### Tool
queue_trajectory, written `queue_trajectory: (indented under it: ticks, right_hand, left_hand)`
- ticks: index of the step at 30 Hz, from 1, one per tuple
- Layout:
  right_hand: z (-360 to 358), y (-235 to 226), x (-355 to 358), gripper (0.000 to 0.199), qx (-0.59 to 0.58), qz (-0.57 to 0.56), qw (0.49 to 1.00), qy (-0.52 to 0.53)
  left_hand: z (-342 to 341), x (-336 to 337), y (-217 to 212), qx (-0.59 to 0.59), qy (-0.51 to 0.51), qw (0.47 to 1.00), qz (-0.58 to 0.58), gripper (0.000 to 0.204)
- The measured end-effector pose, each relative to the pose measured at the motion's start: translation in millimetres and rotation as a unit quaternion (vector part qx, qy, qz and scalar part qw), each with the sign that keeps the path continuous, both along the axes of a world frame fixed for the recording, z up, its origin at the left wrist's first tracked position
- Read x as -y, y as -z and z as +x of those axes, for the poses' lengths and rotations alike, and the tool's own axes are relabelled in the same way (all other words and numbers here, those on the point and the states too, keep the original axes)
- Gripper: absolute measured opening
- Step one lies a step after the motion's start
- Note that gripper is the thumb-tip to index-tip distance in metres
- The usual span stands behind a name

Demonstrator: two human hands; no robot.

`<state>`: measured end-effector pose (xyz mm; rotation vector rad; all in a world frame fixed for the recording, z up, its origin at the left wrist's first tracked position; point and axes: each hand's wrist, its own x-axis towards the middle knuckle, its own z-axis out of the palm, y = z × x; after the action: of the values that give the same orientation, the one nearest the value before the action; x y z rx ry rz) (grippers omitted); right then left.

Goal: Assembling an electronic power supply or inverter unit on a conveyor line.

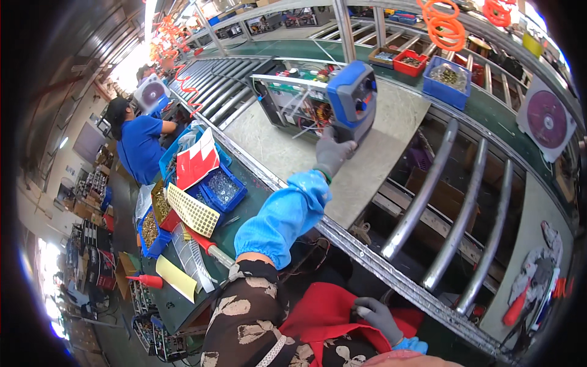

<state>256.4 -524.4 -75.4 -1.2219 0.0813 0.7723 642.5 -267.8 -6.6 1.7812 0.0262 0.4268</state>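
Note:
An electrical machine with a blue-and-grey front panel stands on a pale board on the roller line. Its side is uncovered, showing a green circuit board, wiring and white cable ties. My left hand, in a grey glove and blue sleeve cover, reaches forward to the lower edge of the front panel. Its thumb lies against the front and its fingers go round the side, partly hidden. Down by my red apron, my right hand is gloved in grey with curled fingers. A small pale patch shows at its fingertips, too small to name.
Bare metal rollers lie to the right, with gaps between them. Left are blue screw bins, a sticker sheet and a red-nozzled bottle. A blue bin stands behind. A person in blue works farther left.

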Motion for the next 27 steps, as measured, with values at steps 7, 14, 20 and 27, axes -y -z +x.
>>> queue_trajectory:
  ticks: [7, 14, 20, 27]
  right_hand:
    - [70, -101, 34, 0.043, 0.348, -0.154, 0.903, 0.197]
    - [123, -171, 93, 0.059, 0.426, -0.368, 0.727, 0.393]
    - [92, -152, 164, 0.047, 0.342, -0.467, 0.64, 0.504]
    - [79, -137, 209, 0.047, 0.398, -0.559, 0.577, 0.442]
  left_hand:
    - [-120, 117, 4, 0.082, 0.164, 0.983, 0.0, 0.046]
    - [-183, 86, -69, 0.022, 0.25, 0.962, 0.107, 0.026]
    - [-68, 39, -48, 0.065, 0.044, 0.941, 0.33, 0.041]
    - [42, 119, -8, 0.048, 0.112, 0.799, 0.589, 0.058]
